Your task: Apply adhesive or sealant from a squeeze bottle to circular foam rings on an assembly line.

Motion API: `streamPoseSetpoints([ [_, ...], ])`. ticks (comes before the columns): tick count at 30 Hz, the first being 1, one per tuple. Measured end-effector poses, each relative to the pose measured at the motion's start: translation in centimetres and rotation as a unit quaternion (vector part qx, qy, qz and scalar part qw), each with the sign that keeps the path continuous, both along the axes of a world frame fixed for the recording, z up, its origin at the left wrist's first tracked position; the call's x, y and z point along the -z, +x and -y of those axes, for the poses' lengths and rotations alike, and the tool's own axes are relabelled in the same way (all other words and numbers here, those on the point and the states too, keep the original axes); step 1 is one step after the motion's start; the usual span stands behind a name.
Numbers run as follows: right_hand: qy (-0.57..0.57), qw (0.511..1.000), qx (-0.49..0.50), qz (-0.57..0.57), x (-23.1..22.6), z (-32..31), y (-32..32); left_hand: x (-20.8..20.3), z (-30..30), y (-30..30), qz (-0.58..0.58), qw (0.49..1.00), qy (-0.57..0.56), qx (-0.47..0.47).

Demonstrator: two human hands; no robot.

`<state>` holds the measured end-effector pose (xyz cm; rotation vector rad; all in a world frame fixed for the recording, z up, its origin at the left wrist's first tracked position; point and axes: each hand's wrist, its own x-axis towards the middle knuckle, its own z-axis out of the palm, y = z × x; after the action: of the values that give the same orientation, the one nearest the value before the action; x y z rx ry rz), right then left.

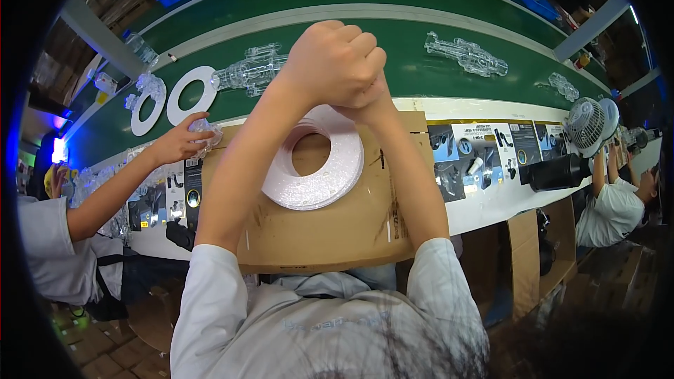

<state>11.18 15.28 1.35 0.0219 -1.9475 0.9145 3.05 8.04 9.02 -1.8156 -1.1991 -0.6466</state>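
My left hand (335, 60) is closed in a fist, held up over the far edge of the cardboard. Pressed against it from below and the right is my right hand (366, 100), most of it hidden, with its fingers out of sight. Whatever may be between the two hands does not show. Under my forearms a stack of white flat rings (344, 172) lies on a brown cardboard box (337, 235). Just beyond my hands, on the green belt, a clear plastic-wrapped bundle (256, 69) touches a white ring (177, 105).
At left, a co-worker's hand (186, 139) holds a small clear plastic piece. More clear-wrapped bundles (467, 55) lie on the green belt (404, 63). Printed packaging sheets (484, 158), a black cylinder (558, 172) and a small fan (586, 123) stand to the right.
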Motion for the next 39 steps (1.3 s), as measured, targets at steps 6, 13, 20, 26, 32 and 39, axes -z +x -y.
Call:
streamPoseSetpoints([
  [6, -0.067, 0.997, -0.018, 0.012, 0.0, -0.5, 0.4, 0.1, -1.3, -0.2, -0.012, 0.999, -0.024, -0.017],
  [13, -0.105, 0.993, -0.052, -0.017, 1.0, -0.9, 0.1, 0.8, -1.8, -0.8, 0.015, 1.0, -0.017, 0.01],
  [20, -0.116, 0.992, -0.059, -0.005, 1.3, -1.2, 0.2, 1.1, -2.0, -0.7, 0.012, 0.999, -0.03, 0.001],
  [26, -0.104, 0.994, -0.036, 0.023, 0.8, -1.3, 0.2, 0.8, -2.0, -0.5, 0.001, 1.0, -0.026, -0.006],
  [32, -0.026, 0.994, -0.036, 0.098, 1.5, -3.1, 1.1, 0.0, -2.0, 1.0, 0.028, 0.999, -0.009, -0.03],
  [39, -0.137, 0.979, -0.08, 0.131, 1.1, -2.9, 1.3, 0.6, -2.2, 0.4, 0.052, 0.997, -0.021, -0.047],
])
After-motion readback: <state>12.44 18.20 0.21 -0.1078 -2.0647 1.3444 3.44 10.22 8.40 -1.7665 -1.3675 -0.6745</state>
